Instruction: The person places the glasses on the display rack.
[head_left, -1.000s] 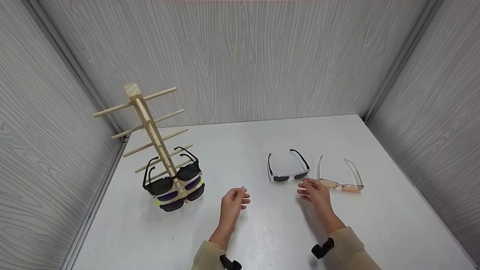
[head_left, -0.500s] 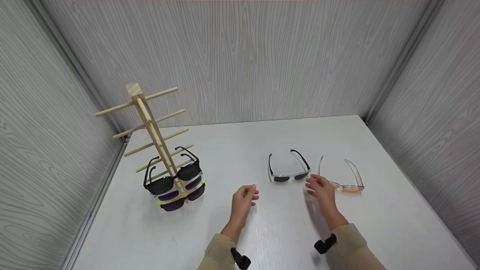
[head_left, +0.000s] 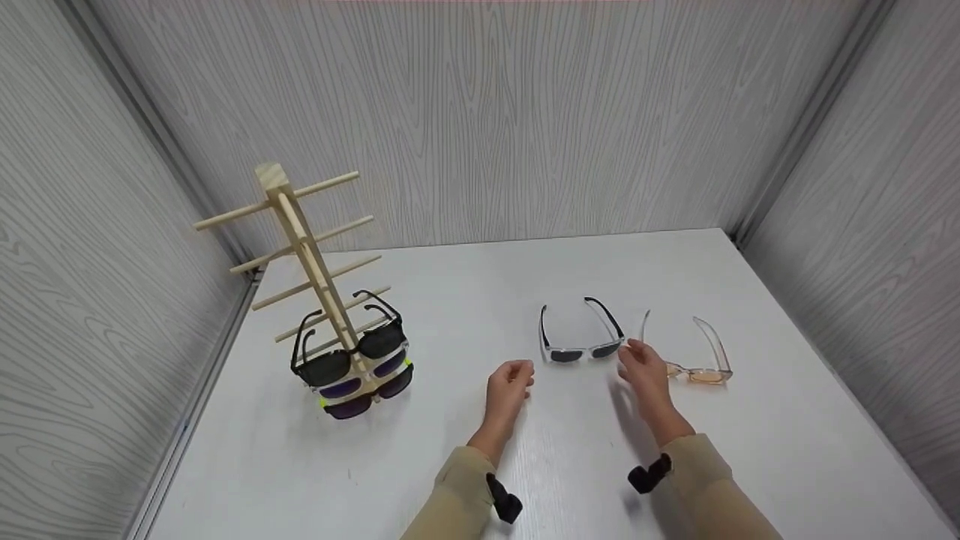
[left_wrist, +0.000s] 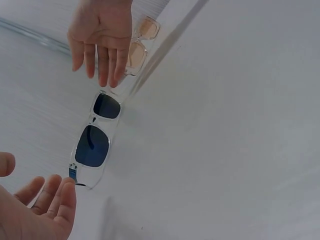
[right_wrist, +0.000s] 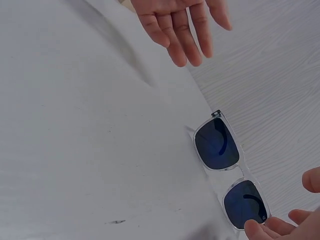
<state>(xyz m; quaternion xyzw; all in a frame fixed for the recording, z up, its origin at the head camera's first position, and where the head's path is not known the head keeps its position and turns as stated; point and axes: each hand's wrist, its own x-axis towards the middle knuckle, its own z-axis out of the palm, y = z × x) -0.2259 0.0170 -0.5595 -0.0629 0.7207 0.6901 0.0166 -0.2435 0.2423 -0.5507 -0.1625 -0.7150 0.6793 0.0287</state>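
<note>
Sunglasses with a clear front frame, dark lenses and black temples [head_left: 567,356] lie on the white table, temples pointing away. My right hand [head_left: 646,373] hovers by their right end, fingers loosely bent and holding nothing; whether a fingertip touches the frame I cannot tell. To the left and nearer me is my left hand [head_left: 509,388], relaxed and holding nothing, its fingertips close to the left end of the frame in the left wrist view. Glasses with a clear frame and amber lenses [head_left: 707,376] lie just right of my right hand, which partly covers them.
A wooden display rack [head_left: 313,264] with crossing pegs stands at the left. Several sunglasses, a black pair [head_left: 327,369] uppermost, hang on its lower pegs. Grey wood-patterned panels [head_left: 465,120] enclose the white table [head_left: 465,292] at the back and both sides.
My left hand has moved right and slightly away from me, closer to the clear-framed sunglasses. My right hand shifted right, then slightly forward. The glasses stay where they lay.
</note>
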